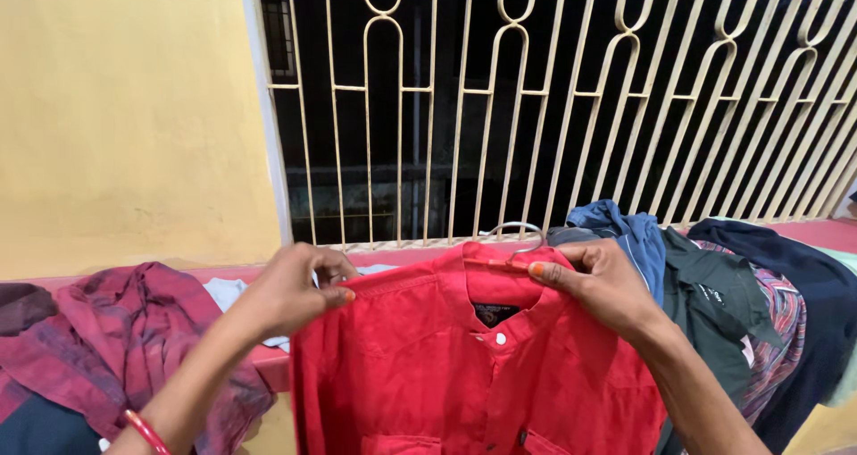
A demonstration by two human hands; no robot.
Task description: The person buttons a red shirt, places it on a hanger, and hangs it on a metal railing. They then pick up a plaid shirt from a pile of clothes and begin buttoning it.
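Observation:
A red button-up shirt (446,366) hangs in front of me on a metal hanger, whose grey hook (516,232) sticks up behind the collar. My left hand (290,285) pinches the shirt's left shoulder. At the collar and right shoulder, just below the hook, my right hand (598,285) grips the fabric. A red bangle (145,432) sits on my left wrist. The shirt's lower part runs out of view.
A red ledge (420,257) runs along a cream window grille (571,98) with darkness behind. A maroon checked garment (116,348) lies on the left. Blue (629,232), dark green (714,303) and navy (803,285) clothes drape over the ledge on the right. Yellow wall (125,107) at left.

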